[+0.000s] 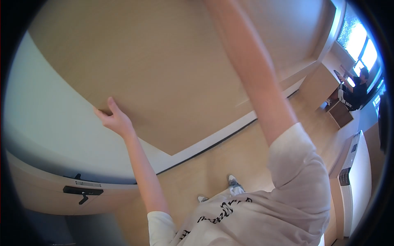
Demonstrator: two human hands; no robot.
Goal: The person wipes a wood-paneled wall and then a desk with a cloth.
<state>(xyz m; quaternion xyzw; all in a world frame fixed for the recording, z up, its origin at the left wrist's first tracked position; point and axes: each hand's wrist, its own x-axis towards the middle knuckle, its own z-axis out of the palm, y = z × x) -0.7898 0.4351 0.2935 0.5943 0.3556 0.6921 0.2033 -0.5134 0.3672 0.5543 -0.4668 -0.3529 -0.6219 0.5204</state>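
Panel (176,82) stood before white wall (49,102), left hand (118,122) at its edge, thumb (112,105) parted from fingers (99,113), pinch uncertain; right hand out of view. Handling looked underway; work remaining could not be judged.

A person (358,91) sits near bright windows (369,54), and a door (46,187) bears a black handle (80,191).

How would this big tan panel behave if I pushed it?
The tan panel is probably stiff, since its broad face shows no creases. It may be slippery, as that face looks smooth. Being so large, it could be awkward to shift; its weight can't be told.
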